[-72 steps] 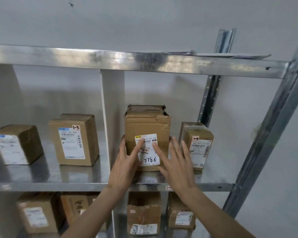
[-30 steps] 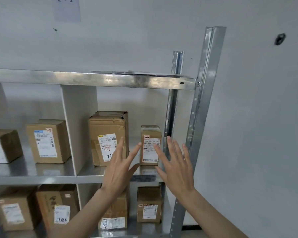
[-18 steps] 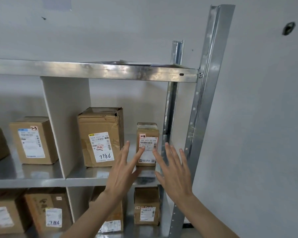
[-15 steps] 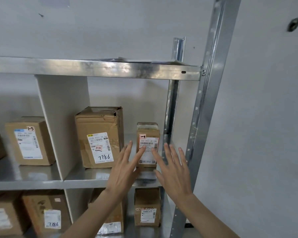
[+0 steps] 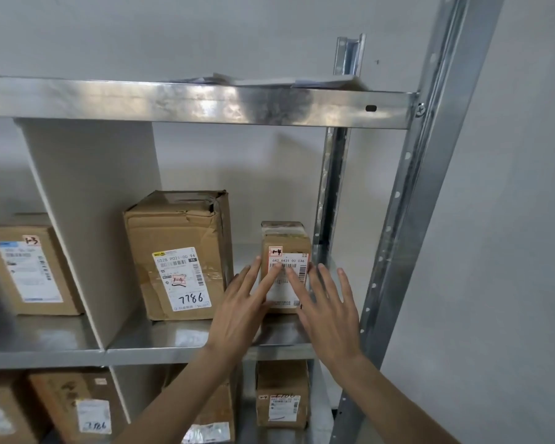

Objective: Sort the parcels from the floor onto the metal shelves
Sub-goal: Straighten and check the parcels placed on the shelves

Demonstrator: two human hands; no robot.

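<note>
Small parcel (image 5: 285,248) upright on middle shelf (image 5: 180,344), right of bigger box (image 5: 180,251), near rear post (image 5: 332,187). Left hand (image 5: 237,315) and right hand (image 5: 329,312) flat, fingers straight, fingertips on its label, gripping nothing.

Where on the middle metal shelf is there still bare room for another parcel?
Bare steel shows right of the small brown labelled box, toward the rear upright post, and along the shelf's front lip. Between that box and the large dented cardboard box it is crowded: both hands fill it.
</note>
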